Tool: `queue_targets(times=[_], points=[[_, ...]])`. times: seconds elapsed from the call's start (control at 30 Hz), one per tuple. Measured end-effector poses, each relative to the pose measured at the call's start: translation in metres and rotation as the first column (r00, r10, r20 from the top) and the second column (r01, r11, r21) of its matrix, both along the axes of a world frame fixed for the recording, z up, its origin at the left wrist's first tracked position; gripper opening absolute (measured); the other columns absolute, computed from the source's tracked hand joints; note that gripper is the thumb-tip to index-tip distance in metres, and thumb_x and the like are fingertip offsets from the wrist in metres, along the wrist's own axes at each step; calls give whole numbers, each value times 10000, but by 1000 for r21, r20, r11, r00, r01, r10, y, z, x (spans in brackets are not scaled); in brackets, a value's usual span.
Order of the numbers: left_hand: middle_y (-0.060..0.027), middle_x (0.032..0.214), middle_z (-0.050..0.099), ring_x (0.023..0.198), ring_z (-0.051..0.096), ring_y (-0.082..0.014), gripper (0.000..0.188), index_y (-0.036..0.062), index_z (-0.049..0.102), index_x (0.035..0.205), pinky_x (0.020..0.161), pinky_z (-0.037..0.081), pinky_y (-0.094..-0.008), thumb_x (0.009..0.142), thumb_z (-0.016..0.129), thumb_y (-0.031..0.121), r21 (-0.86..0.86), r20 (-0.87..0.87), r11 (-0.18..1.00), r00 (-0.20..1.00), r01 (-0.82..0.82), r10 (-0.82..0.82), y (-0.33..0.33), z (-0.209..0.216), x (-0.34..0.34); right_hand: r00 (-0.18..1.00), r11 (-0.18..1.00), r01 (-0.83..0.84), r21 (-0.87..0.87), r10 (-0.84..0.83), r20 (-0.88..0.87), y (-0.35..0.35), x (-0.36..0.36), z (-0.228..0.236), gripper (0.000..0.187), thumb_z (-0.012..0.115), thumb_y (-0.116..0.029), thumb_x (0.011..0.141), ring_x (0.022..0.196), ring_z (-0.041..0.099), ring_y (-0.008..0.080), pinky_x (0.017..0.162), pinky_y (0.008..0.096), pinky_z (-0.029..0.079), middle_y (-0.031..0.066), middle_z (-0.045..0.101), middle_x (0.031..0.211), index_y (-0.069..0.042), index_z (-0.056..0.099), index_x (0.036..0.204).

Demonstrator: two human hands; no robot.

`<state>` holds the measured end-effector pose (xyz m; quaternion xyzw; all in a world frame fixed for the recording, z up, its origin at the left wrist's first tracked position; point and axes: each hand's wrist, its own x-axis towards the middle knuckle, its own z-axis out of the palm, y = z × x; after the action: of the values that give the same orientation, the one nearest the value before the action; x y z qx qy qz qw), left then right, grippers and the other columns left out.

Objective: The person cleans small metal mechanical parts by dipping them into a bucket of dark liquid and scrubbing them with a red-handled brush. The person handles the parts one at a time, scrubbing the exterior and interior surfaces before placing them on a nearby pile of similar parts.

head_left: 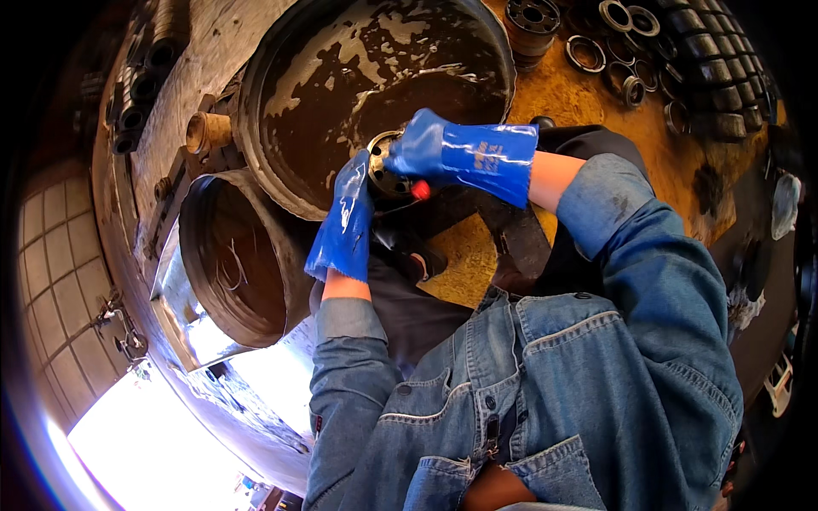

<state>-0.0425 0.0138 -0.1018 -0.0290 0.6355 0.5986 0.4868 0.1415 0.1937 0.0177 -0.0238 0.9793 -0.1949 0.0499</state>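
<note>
My left hand, in a long blue rubber glove, is closed on the left edge of a round metal part with a ring of holes. Its face is turned up over the near rim of a large round basin of dark, foam-streaked liquid. My right hand, gloved the same way, curls over the part's right side with its fingers bent. A small red piece, perhaps a handle end, shows just below that hand. Whatever the right fingers grip is hidden by the glove.
A metal drum lies open on the left, with a wire loop inside. Metal rings and a stacked flanged part sit at the back right, beside rows of dark cylindrical parts. A rusty cylinder stands left of the basin.
</note>
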Motion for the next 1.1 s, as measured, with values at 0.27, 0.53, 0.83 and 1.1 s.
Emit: queue_targets(times=[0.27,0.53,0.83,1.1], points=[[-104,1222,731,1078,671,-194,441,-18,696,1303,980,518,-327,966,795,249,-48,-121,996,990,-72,66,-20,-31,-18,959,986,150,-68,-128,252,-16,-19,15,366,699,-401,939,882,750,340,805,441,603,171,745,933,-71,730,1094],[-114,1257,716,1118,662,-218,494,-22,676,1336,1004,514,-356,968,788,287,-101,-241,993,967,62,-85,6,33,21,776,455,630,-629,-340,531,27,-3,-52,257,664,-262,945,844,715,295,772,412,548,143,760,958,-33,738,1036],[-121,1273,711,1137,660,-222,505,-25,670,1342,1008,514,-360,972,782,299,-161,-90,985,995,-58,44,-5,32,13,915,718,397,-572,-263,305,7,4,-36,330,579,-279,1038,976,710,253,899,385,540,162,733,1064,-10,707,1181],[-122,1279,715,1143,672,-202,458,-29,668,1341,1006,519,-317,995,756,259,-115,-247,985,957,126,-152,-6,-6,-10,997,996,-70,-48,69,-36,5,-1,-9,252,644,-316,987,732,731,333,674,446,591,86,722,805,-101,711,1100]])
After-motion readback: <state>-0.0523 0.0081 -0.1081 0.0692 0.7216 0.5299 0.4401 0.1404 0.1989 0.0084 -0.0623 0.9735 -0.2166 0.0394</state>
